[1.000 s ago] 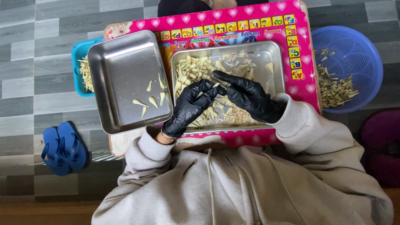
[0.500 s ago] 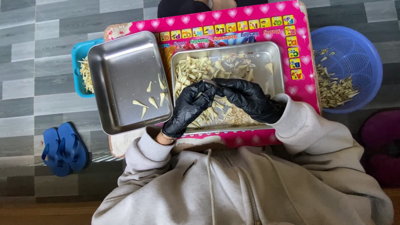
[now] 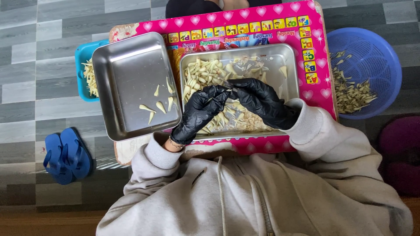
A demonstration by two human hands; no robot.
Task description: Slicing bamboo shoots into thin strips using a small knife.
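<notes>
Head view, the only one: the person is sitting over a low pink table (image 3: 321,94) and working with both hands in black gloves above the right steel tray (image 3: 292,65). The left hand (image 3: 199,111) and the right hand (image 3: 262,102) are meeting fingertip to fingertip, each pinching one end of a single small pale piece (image 3: 229,89) (it looks like a garlic clove, though it is too small to tell for sure), which is hanging just over the heap in that tray. The right steel tray is holding many pale cloves, too many to count, plus flaky scraps near its front edge. The left steel tray (image 3: 127,74) is carrying six separated pieces (image 3: 159,102) grouped near its right side, the rest of it showing bare metal. Judging from that split, the sorting appears to be at an early stage: six pieces moved, the bulk remaining. Counted: two steel trays, one blue container (image 3: 82,57) with pale pieces behind the left tray, one round blue basket (image 3: 376,57) with husk-like scraps on the right, two blue sandals (image 3: 65,155) on the floor (image 3: 26,78).
</notes>
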